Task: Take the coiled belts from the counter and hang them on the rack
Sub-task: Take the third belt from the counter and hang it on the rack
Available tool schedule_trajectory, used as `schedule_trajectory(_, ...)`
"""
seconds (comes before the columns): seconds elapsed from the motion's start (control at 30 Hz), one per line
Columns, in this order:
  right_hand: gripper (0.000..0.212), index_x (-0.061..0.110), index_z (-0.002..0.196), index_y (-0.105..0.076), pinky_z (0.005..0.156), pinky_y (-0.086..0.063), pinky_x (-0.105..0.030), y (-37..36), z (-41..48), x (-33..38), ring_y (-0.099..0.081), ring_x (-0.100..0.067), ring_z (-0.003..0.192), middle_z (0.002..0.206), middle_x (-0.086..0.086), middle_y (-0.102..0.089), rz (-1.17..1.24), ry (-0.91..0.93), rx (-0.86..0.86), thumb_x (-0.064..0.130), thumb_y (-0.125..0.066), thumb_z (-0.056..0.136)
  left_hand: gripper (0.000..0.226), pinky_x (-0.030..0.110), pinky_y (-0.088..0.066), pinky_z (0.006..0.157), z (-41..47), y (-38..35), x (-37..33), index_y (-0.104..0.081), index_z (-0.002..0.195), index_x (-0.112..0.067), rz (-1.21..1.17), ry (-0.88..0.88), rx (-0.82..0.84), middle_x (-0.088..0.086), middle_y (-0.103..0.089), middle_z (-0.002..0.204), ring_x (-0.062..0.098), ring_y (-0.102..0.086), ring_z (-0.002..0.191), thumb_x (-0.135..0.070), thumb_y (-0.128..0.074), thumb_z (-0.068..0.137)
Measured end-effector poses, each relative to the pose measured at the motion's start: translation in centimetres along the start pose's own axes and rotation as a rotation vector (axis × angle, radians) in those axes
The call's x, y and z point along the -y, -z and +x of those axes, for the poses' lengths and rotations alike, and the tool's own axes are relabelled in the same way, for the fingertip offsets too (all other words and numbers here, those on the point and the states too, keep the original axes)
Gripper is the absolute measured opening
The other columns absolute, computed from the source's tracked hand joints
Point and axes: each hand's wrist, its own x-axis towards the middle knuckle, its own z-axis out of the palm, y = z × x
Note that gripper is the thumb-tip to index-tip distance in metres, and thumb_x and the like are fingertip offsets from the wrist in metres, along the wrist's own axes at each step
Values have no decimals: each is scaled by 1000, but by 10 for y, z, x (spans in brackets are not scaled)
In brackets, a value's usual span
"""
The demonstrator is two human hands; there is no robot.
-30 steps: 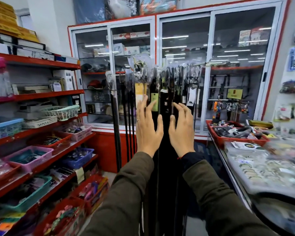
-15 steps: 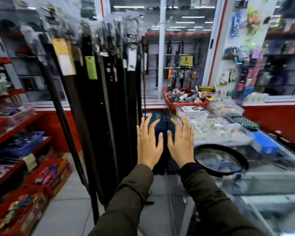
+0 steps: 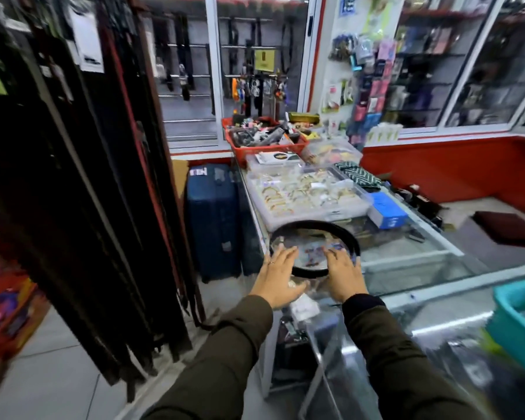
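Head view, nearest first: both olive sleeves reach forward, and the left hand point(image 3: 275, 277) and right hand point(image 3: 343, 275) hover flat with fingers spread, grasping nothing. Directly under and just beyond the fingertips lies the coiled belt point(image 3: 315, 228), a black loop resting on the glass counter point(image 3: 406, 262); its near arc runs between the two palms, and motion blur hides whether any finger touches it.

To do the pickup well, I would close both hands on opposite sides of the loop so it keeps its coil, lift straight up off the glass, and find the buckle end before turning away.

Left of the hands, well apart, hang the dark belts on the rack point(image 3: 73, 177), where this one should go. Beyond the loop sits a clear tray of bracelets point(image 3: 303, 192), then a red basket point(image 3: 264, 140).

White and green tags on the rack and a yellow sign on the far cabinet carry print too blurred to read.
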Motion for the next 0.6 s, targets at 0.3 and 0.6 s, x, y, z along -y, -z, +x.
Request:
schedule_trajectory(0.3, 34, 13, 127, -69, 102, -51, -41, -4, 15, -34, -65, -31, 119, 126, -12, -70, 139, 129, 53, 7, -63, 94, 50, 40, -32, 115, 26, -34, -24, -52, 142, -19, 209, 67, 18, 6, -57, 141, 28, -46, 135, -43, -55, 99)
schedule_trajectory(0.6, 21, 17, 112, -72, 83, -56, -41, 1, 0, 2, -67, -33, 105, 109, -11, -74, 131, 266, 54, 26, -63, 95, 23, 38, -43, 98, 3, -22, 10, -63, 109, -12, 57, 122, -173, 7, -61, 114, 27, -52, 117, -31, -59, 97)
